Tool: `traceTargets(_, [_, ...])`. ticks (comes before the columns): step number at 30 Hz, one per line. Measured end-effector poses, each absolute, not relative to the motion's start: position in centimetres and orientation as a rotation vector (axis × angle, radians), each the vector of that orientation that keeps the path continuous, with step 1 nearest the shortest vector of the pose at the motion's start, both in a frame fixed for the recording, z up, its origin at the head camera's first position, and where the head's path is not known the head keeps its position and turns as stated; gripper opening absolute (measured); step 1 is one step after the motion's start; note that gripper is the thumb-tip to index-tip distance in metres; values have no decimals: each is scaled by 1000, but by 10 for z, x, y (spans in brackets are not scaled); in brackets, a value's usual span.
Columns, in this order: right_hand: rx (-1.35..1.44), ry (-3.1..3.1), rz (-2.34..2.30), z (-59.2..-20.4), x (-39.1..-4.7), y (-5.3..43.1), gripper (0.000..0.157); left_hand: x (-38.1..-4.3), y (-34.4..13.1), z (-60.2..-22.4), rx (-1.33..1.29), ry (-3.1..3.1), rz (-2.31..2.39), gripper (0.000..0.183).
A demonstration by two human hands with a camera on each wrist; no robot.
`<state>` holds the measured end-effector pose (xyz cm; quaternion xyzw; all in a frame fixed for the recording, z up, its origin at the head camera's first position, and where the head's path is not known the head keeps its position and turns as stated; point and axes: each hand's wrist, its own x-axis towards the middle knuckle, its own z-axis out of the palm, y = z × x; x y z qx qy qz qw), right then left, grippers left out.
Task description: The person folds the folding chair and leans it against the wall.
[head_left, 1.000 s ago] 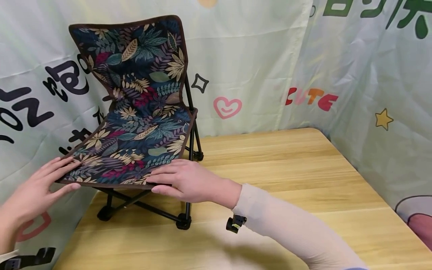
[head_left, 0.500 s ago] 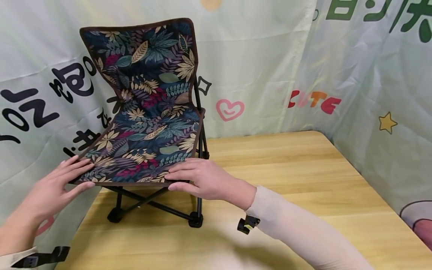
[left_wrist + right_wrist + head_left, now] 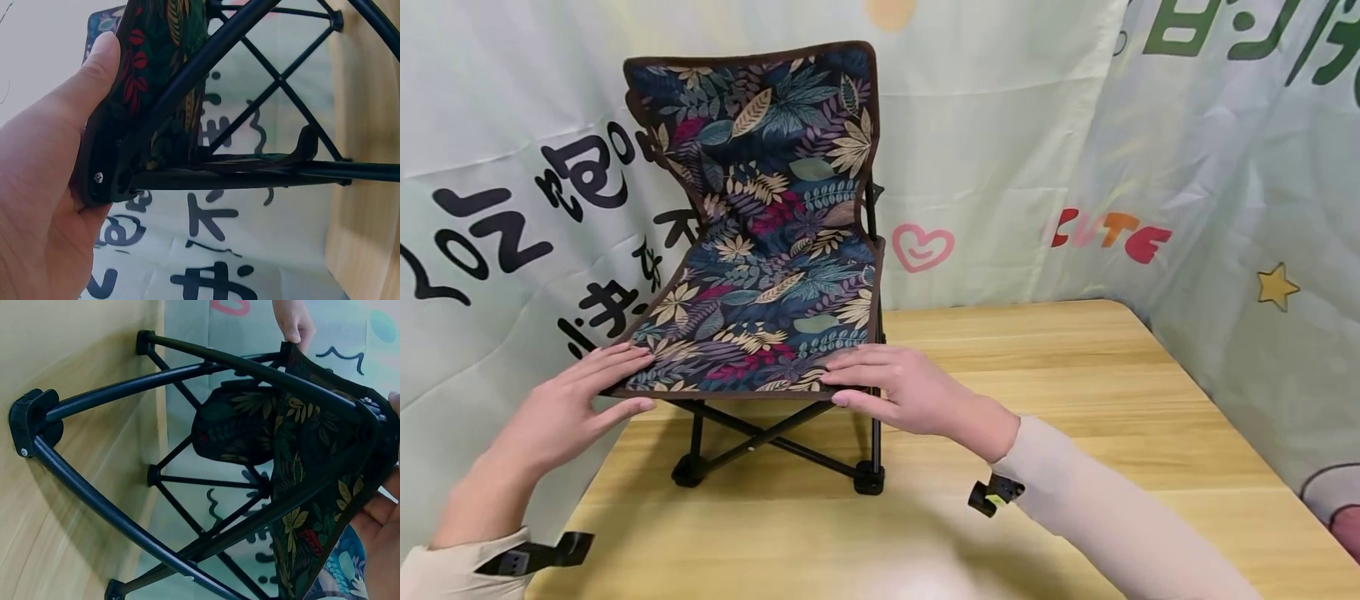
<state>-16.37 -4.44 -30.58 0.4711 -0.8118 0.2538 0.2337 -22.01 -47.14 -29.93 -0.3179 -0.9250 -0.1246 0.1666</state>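
Note:
A folding chair [image 3: 775,283] with dark leaf-print fabric and black tube legs stands upright and unfolded. My left hand [image 3: 568,408] holds the seat's front left corner, fingers on top of the fabric and thumb along the front edge. The front right corner is held likewise by my right hand [image 3: 910,387]. In the left wrist view, the left hand [image 3: 56,156] wraps the black corner joint. The right wrist view shows the chair's underside and crossed legs [image 3: 119,390], with part of the right hand [image 3: 384,544] at the seat corner.
The chair's feet stand on a wooden table [image 3: 1037,400], near its left edge. Printed cloth [image 3: 985,133] with lettering and drawings hangs close behind and at both sides. A small black wrist camera [image 3: 996,493] sits on the right sleeve.
The chair has shifted right and turned to face more squarely forward. Both hands have moved right along with it, staying at its front corners. The head view has shifted slightly too.

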Motion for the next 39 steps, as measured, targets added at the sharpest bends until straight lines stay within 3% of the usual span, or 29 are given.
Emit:
traceTargets(15, [1187,-2216,753,-314,-162,-37,48,-238,-470,-296,-1104,-2497,-431,53])
traceTargets(23, [1071,-2278,762,-314,-156,-44,38,-245,-478,-299,-1188,-2428,-461,51])
traceTargets(39, [948,-2289,659,-312,-146,-58,34,-260,-504,-302,-1454,-2288,-558,41])
